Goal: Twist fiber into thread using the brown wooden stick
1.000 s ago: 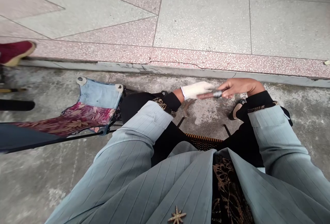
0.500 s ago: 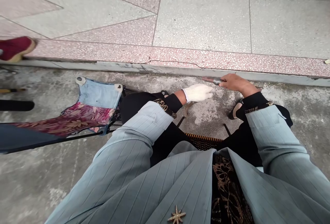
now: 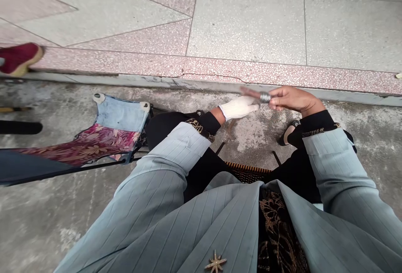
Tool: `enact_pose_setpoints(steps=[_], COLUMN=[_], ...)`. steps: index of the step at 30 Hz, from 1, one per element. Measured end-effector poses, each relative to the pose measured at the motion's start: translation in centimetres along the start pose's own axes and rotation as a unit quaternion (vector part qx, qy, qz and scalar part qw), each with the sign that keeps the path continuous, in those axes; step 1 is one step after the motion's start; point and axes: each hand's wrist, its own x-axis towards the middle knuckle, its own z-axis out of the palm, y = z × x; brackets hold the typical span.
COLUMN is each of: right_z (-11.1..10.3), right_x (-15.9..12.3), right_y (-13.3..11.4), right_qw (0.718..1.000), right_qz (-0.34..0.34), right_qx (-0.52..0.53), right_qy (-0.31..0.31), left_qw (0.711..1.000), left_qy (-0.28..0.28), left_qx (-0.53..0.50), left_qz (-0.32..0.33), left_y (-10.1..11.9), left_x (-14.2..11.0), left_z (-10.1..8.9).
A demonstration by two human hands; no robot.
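Observation:
My right hand [image 3: 293, 98], bare, is closed around a short rod-like tool [image 3: 251, 92]. Its reddish-brown end points left and is blurred, and silvery wire [image 3: 265, 97] seems wound around it just ahead of my fingers. The rest of the tool is hidden in the hand. My left hand [image 3: 240, 108] wears a white knit glove and sits just below the tool's brown end. Its fingers are curled together; what they hold, if anything, is hidden. Whether the tool touches the glove I cannot tell.
A pink-edged tiled step [image 3: 220, 65] runs across in front of me. At my left stands a folding chair [image 3: 103, 135] of denim and floral cloth. A red shoe [image 3: 20, 59] rests on the step at far left. I sit on a woven seat [image 3: 248, 170].
My right hand has risen slightly and turned, bringing the tool's brown end up and left above the glove. My left hand has shifted slightly left.

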Motion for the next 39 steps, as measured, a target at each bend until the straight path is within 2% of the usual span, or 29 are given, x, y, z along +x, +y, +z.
enact_pose_setpoints(steps=[2, 5, 7, 9, 11, 13, 14, 16, 18, 20, 22, 24, 26, 28, 31, 33, 35, 37, 39], right_z=[-0.3, -0.8, -0.9, -0.8, -0.4, 0.2, 0.5, 1.0, 1.2, 1.0, 0.5, 0.0, -0.4, -0.5, -0.2, 0.0, 0.3, 0.4, 0.6], right_x=[-0.2, 0.4, 1.1, 1.9, 2.4, 2.7, 2.8, 2.6, 2.0, 1.1, 0.1, -0.6, -0.8, -0.6, 0.3, 1.0, 1.6, 2.2, 2.6], right_y=[0.2, 1.0, 1.4, 1.6, 1.7, 1.7, 1.7, 1.6, 1.2, 0.5, -0.4, -1.2, -1.5, -1.6, -1.6, -1.7, -1.9, -1.8, -1.5], right_qw=[0.99, 0.967, 0.952, 0.925, 0.886, 0.857, 0.853, 0.871, 0.909, 0.948, 0.979, 0.997, 0.996, 0.983, 0.968, 0.963, 0.95, 0.914, 0.87], right_qz=[-0.026, -0.005, 0.058, 0.131, 0.185, 0.223, 0.238, 0.239, 0.198, 0.138, 0.084, 0.03, -0.012, -0.036, -0.037, -0.008, 0.057, 0.123, 0.161], right_qx=[0.052, 0.036, -0.054, -0.202, -0.348, -0.44, -0.456, -0.429, -0.339, -0.228, -0.136, -0.062, -0.001, 0.042, 0.057, 0.018, -0.086, -0.237, -0.375], right_qy=[0.129, 0.252, 0.294, 0.295, 0.243, 0.148, 0.09, -0.033, -0.139, -0.173, -0.127, -0.027, 0.088, 0.175, 0.241, 0.27, 0.296, 0.305, 0.277], left_qw=[1.0, 0.999, 0.997, 0.995, 0.992, 0.991, 0.992, 0.994, 0.996, 0.998, 0.998, 0.998, 0.998, 0.998, 0.998, 0.997, 0.996, 0.993, 0.989], left_qy=[0.003, -0.03, -0.054, -0.066, -0.074, -0.074, -0.068, -0.047, -0.022, 0.003, 0.017, 0.02, 0.022, 0.021, 0.002, -0.015, -0.025, -0.028, -0.025], left_qx=[0.001, 0.027, 0.055, 0.078, 0.099, 0.108, 0.108, 0.101, 0.084, 0.052, 0.01, -0.021, -0.033, -0.025, 0.024, 0.058, 0.085, 0.113, 0.143], left_qz=[-0.022, -0.021, -0.012, -0.001, 0.011, 0.015, 0.011, -0.004, -0.023, -0.04, -0.052, -0.056, -0.056, -0.06, -0.064, -0.05, -0.029, -0.016, -0.009], left_y=[0.3, 0.8, 1.1, 1.3, 1.4, 1.4, 1.3, 1.1, 0.6, 0.1, -0.1, 0.0, 0.4, 1.0, 1.8, 2.2, 2.5, 2.8, 2.9], left_x=[0.0, 0.0, 0.0, 0.0, -0.1, -0.3, -0.3, -0.4, -0.4, -0.3, -0.3, -0.3, -0.3, -0.4, -0.4, -0.6, -0.7, -0.9, -1.1], left_z=[0.0, 0.2, 0.5, 0.8, 1.0, 0.8, 0.6, 0.1, -0.4, -0.7, -0.9, -0.8, -0.6, -0.4, -0.3, -0.3, -0.4, -0.5, -0.5])
